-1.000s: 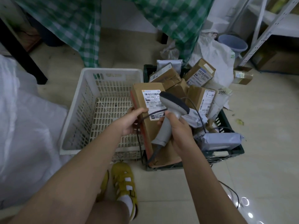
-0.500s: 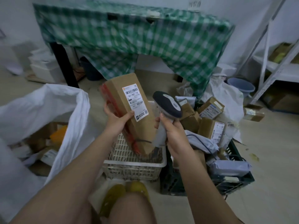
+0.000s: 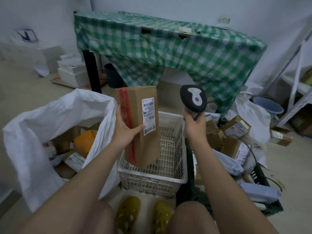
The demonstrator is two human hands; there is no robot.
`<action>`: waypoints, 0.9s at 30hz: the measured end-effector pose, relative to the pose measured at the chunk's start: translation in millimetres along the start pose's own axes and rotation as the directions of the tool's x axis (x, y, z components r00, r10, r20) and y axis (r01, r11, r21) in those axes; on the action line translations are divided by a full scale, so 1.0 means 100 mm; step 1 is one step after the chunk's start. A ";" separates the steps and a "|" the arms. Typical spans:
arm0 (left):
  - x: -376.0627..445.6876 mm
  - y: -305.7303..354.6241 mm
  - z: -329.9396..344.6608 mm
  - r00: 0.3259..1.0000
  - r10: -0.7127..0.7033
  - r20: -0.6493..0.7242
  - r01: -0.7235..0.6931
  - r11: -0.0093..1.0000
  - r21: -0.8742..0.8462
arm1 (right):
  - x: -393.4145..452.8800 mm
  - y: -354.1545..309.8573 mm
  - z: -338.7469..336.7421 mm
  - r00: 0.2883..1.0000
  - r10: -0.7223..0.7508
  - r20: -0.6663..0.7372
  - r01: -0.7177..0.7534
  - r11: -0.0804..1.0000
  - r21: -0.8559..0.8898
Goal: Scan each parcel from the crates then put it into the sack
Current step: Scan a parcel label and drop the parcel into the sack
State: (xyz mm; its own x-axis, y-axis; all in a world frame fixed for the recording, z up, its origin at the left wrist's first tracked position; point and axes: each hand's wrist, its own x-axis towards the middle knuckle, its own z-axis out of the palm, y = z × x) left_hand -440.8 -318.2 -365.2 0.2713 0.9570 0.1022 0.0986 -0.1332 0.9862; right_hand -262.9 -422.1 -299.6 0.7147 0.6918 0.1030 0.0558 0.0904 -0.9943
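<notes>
Above the white crate (image 3: 152, 176), you are gripping the taped cardboard parcel (image 3: 140, 122) upright in your left hand (image 3: 125, 130) while your right hand (image 3: 194, 122) is clutching the scanner (image 3: 193, 98) just beside it, the open white sack (image 3: 55, 115) lying on the floor to your left and a table (image 3: 168, 48) under green checked cloth standing behind.

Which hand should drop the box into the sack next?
Left. The left hand already holds the cardboard box beside the open white sack; the right hand has its grip on the scanner.
</notes>
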 end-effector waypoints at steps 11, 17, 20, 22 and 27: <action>-0.13 -0.47 -0.02 0.954 -0.232 0.189 0.238 0.971 -0.008 | -0.18 0.90 0.30 0.972 0.233 0.016 -0.233 0.972 -0.006; -0.16 -0.63 -0.04 0.922 -0.313 0.227 0.330 0.943 -0.037 | -0.13 1.07 0.36 0.981 0.195 -0.022 -0.196 0.971 -0.137; -0.18 -0.65 0.00 0.901 -0.351 0.255 0.371 0.928 -0.035 | -0.10 1.07 0.33 0.980 0.197 -0.009 -0.197 0.972 -0.128; -0.20 -0.65 0.01 0.885 -0.366 0.286 0.386 0.922 -0.014 | -0.09 1.09 0.30 0.981 0.195 0.007 -0.192 0.973 -0.126; -0.24 -0.63 -0.01 0.881 -0.386 0.273 0.398 0.917 0.013 | -0.16 1.06 0.25 0.966 0.248 0.071 -0.239 0.964 -0.116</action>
State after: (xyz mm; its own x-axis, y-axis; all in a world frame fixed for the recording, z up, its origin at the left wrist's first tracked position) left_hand -454.9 -332.7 -429.4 0.4623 0.8244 -0.3266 0.2109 0.2555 0.9435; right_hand -285.9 -405.2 -406.3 0.6550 0.7415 -0.1455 -0.0361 -0.1616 -0.9862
